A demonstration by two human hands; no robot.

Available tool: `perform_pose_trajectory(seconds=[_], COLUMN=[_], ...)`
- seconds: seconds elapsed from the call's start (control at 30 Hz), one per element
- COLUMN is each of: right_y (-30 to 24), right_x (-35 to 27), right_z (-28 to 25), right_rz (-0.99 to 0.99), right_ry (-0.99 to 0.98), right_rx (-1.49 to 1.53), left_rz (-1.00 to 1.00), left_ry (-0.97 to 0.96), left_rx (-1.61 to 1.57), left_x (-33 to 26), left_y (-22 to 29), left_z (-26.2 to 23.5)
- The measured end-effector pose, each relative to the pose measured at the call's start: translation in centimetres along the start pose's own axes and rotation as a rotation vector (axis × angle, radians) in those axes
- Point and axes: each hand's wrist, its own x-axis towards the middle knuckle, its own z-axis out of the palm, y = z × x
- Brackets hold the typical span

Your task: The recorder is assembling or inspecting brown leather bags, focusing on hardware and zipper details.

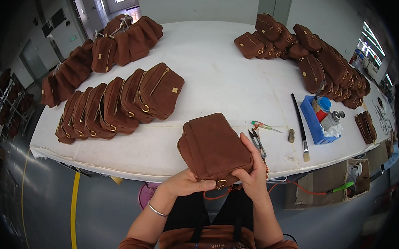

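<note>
I hold a small brown suede pouch point(212, 146) over the near edge of the white table point(214, 69). My left hand point(184, 183) grips its lower left corner from below, thumb by a brass ring at the bottom. My right hand point(252, 171) wraps the pouch's right side, fingers along its edge. A zipper runs down the pouch's left side.
A row of matching brown pouches point(117, 106) lies at left, more piles point(109, 43) at the back left and a long pile point(318, 59) at right. Thread snips point(257, 141), a long brush point(299, 126), and a blue tray point(314, 120) with bottles sit to the right. Cardboard boxes point(329, 181) stand below the table.
</note>
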Motion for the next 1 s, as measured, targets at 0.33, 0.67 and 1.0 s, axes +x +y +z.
perform_pose_trajectory(seconds=[0.33,0.67,1.0], right_y=[0.3,-0.4,0.9], right_x=[-0.6,0.5,0.4], right_z=[0.0,0.3,0.7], right_rz=[0.108,0.289,0.294], right_ry=[-0.042,0.044,0.004], right_rx=[0.365,0.396,0.48], left_rz=[0.152,0.39,0.225], left_ry=[0.182,0.628,0.63], left_rx=[-0.46,1.539,1.408], left_x=[1.3,3.6,2.5], left_y=[-2.3,-4.8,-5.6], left_z=[-0.4,-0.1,-0.5])
